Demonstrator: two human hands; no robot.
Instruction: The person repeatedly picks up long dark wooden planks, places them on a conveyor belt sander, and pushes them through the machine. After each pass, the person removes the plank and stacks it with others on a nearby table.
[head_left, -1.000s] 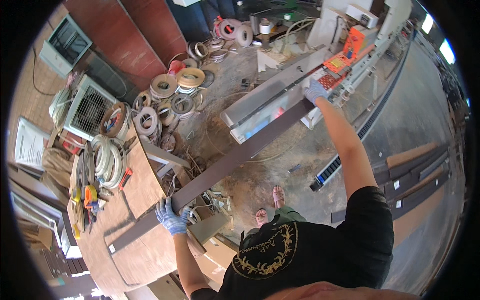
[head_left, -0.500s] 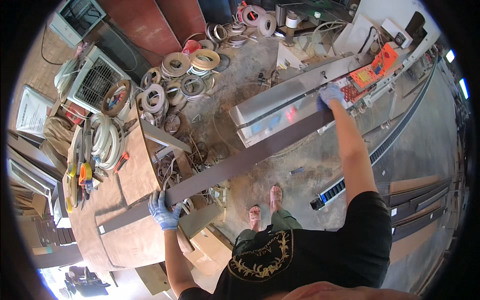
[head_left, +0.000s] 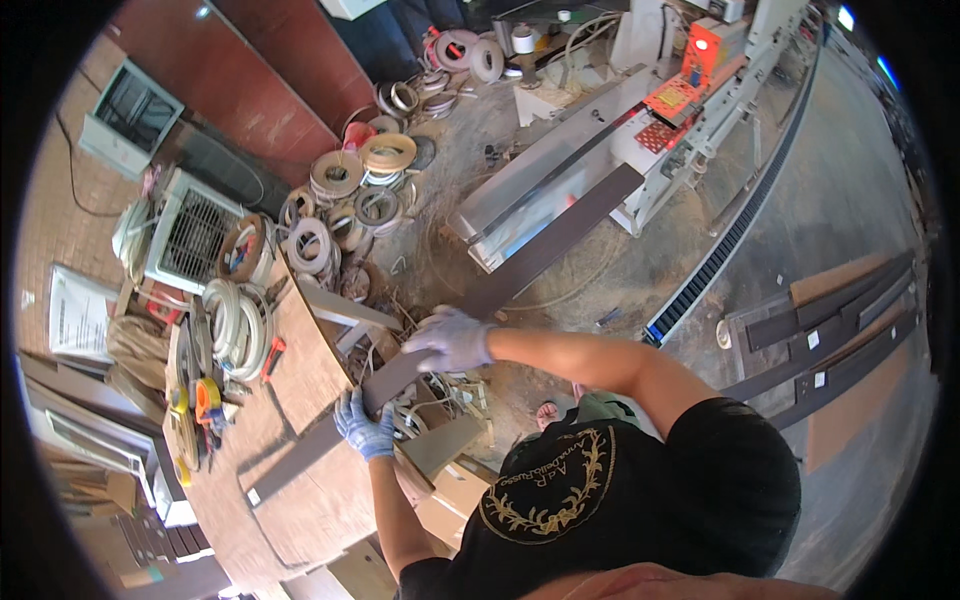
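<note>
A long, narrow dark brown board [head_left: 545,240] slopes across the view from the wooden table at the lower left up to the machine bed at the upper right. My left hand [head_left: 365,425], in a light blue-striped glove, grips the board near the table's edge. Close by, my right hand [head_left: 450,338], gloved in pale grey-blue, lies over the board's upper side with its fingers curled at the far edge. A small white label [head_left: 253,496] marks the board's lower end. The undersides of both hands are hidden.
The wooden table [head_left: 300,520] carries coiled white edging strip [head_left: 240,325], tape rolls [head_left: 207,398] and an orange-red handled tool [head_left: 273,358]. Beyond lie several edging rolls [head_left: 388,152]. The machine [head_left: 675,95] has an orange guard. Brown boards [head_left: 830,340] lie at right.
My right hand has left the board's far end by the machine and come back down beside my left hand. The view has shifted; the left hand still holds the board by the table edge.
</note>
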